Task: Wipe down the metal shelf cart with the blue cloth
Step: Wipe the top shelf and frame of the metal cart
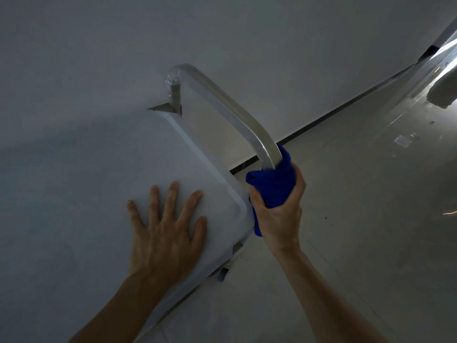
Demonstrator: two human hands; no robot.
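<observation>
The metal shelf cart point(99, 174) shows a pale flat top with a raised rim and a curved silver handle point(222, 105). The bunched blue cloth point(272, 186) wraps the handle's near end.

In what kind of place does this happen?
Probably an indoor utility or work room, though little shows: a plain pale wall, a glossy tiled floor with a dark baseboard, and a metal cart.

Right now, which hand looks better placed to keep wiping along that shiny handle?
The right hand. It already grips the blue cloth, bunched around the near end of the cart's metal handle. The left hand holds no cloth; it lies flat on the cart's top shelf.
</observation>
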